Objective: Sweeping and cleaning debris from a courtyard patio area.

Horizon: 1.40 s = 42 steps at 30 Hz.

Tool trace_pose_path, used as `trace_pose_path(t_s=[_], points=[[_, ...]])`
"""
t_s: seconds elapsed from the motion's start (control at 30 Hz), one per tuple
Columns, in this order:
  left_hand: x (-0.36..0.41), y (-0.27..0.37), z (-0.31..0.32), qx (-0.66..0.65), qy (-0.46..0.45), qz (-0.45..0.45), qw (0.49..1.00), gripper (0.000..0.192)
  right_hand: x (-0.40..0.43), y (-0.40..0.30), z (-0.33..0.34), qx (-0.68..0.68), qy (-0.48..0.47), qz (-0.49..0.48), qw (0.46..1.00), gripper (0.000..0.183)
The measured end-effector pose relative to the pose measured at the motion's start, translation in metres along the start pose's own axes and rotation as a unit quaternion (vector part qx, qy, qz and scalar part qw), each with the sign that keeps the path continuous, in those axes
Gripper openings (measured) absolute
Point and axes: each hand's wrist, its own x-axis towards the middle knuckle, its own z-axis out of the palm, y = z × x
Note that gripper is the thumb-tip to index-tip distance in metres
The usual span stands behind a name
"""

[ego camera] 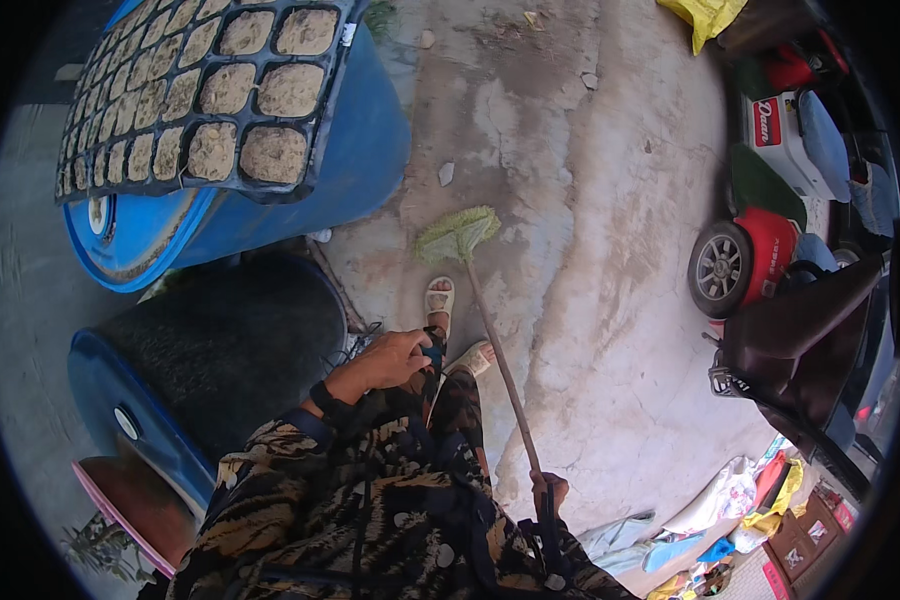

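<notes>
My right hand point(550, 489) is closed round the wooden handle point(504, 367) near its lower end in the picture. The handle runs up to a green broom or mop head point(459, 234), which rests on the concrete floor just beyond my sandalled feet point(440, 298). My left hand point(399, 358) is in front of my body, above my legs, with bent fingers over a small dark teal thing point(435, 352); whether it grips this cannot be told. A dark band is round the left wrist.
A black seedling tray point(251, 120) lies on a blue plastic barrel point(360, 150) at upper left, above a dark barrel point(225, 352). A red vehicle's wheel point(721, 270) and brown cover point(791, 330) stand at right. Bags point(720, 491) lie at lower right.
</notes>
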Motion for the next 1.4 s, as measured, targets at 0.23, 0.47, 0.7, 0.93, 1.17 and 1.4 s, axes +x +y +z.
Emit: trace_pose_path(t_s=[0.23,0.47,0.7,0.93,1.17,1.4], points=[[-0.007,-0.018,-0.014,0.008,0.004,-0.018,1.0,0.029,0.076,-0.096,0.088,0.122,-0.017,0.047,0.991,0.028],[-0.014,-0.01,-0.032,0.009,0.034,0.007,0.999,0.031,0.174,-0.286,0.093,0.117,-0.004,-0.106,0.987,0.029],[-0.018,-0.015,-0.049,-0.064,0.063,-0.011,0.996,0.03,0.111,-0.256,0.064,0.006,0.012,-0.196,0.981,0.031],[0.019,0.007,-0.062,-0.067,0.057,0.016,0.996,0.031,0.125,-0.34,0.061,0.291,-0.208,0.141,0.923,0.027],[0.052,0.054,-0.091,-0.115,0.128,-0.017,0.985,0.031,0.271,-0.455,0.109,0.437,-0.174,0.06,0.88,0.028],[0.114,0.14,-0.11,-0.162,0.114,-0.073,0.977,0.029,0.558,-0.587,-0.04,0.609,-0.304,-0.173,0.711,0.029]])
